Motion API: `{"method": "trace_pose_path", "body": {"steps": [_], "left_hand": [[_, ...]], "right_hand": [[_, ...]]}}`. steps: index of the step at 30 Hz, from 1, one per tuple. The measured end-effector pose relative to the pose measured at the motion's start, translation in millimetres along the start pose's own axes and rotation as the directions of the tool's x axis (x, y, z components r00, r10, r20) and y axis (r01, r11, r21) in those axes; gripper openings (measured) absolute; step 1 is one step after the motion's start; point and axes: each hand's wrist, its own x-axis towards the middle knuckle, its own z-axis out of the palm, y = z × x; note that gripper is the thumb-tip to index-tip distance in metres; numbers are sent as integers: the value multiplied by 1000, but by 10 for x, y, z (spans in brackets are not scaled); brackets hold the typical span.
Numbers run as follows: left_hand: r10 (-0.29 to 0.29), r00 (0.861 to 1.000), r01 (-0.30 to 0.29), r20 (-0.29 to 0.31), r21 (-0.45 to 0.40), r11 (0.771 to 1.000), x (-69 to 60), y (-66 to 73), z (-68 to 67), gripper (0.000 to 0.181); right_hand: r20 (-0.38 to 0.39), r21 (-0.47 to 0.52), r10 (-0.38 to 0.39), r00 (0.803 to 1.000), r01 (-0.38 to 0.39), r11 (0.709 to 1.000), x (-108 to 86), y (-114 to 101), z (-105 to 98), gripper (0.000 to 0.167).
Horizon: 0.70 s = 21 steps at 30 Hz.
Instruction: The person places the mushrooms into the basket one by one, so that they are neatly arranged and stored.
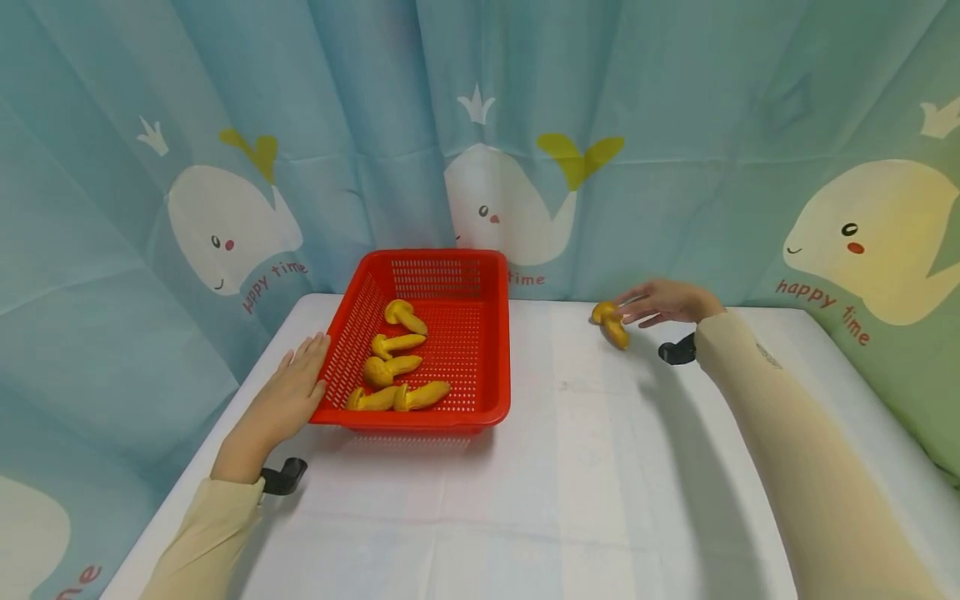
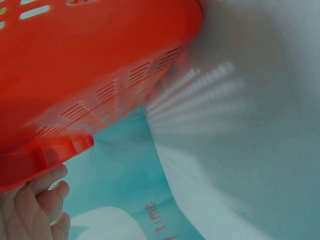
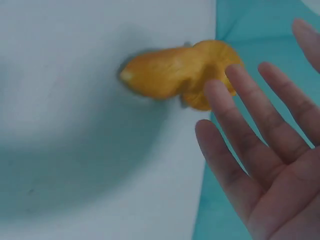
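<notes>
A red plastic basket (image 1: 497,350) stands on the left part of the table, with several yellow toy mushrooms (image 1: 426,395) lying inside. Along the basket's left rim rests my left hand (image 1: 288,396), fingers fairly straight. The left wrist view has that hand (image 2: 32,210) against the rim's outer side, beside the red wall (image 2: 95,65). Farther right, a single yellow mushroom (image 1: 616,333) lies near the table's back edge. My right hand (image 1: 670,301) hovers just over it, and the right wrist view gives spread fingers beside the mushroom (image 3: 160,72), gripping nothing.
A white cloth covers the table (image 1: 540,500). Behind and beside it hangs a blue-green curtain (image 1: 390,100) printed with whales. Black wrist mounts (image 1: 285,477) show at both sleeves. The basket's front side casts a shadow on the cloth.
</notes>
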Motion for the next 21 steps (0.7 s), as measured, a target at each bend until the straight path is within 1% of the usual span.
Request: {"method": "trace_pose_path", "body": {"steps": [4, 9, 14, 21], "left_hand": [[-3, 1000, 3, 1, 2, 1000, -2, -4, 3, 67], [-7, 1000, 7, 4, 7, 1000, 0, -13, 6, 68], [8, 1000, -8, 1, 14, 1000, 1, -19, 5, 67], [12, 1000, -12, -8, 13, 1000, -6, -1, -6, 66]], "right_hand": [[-33, 16, 3, 999, -3, 1000, 15, 149, 18, 54], [-72, 72, 38, 997, -32, 997, 77, 262, 75, 54], [-82, 100, 75, 994, -66, 993, 142, 326, 114, 57], [-116, 91, 58, 992, -48, 995, 184, 365, 179, 56]]}}
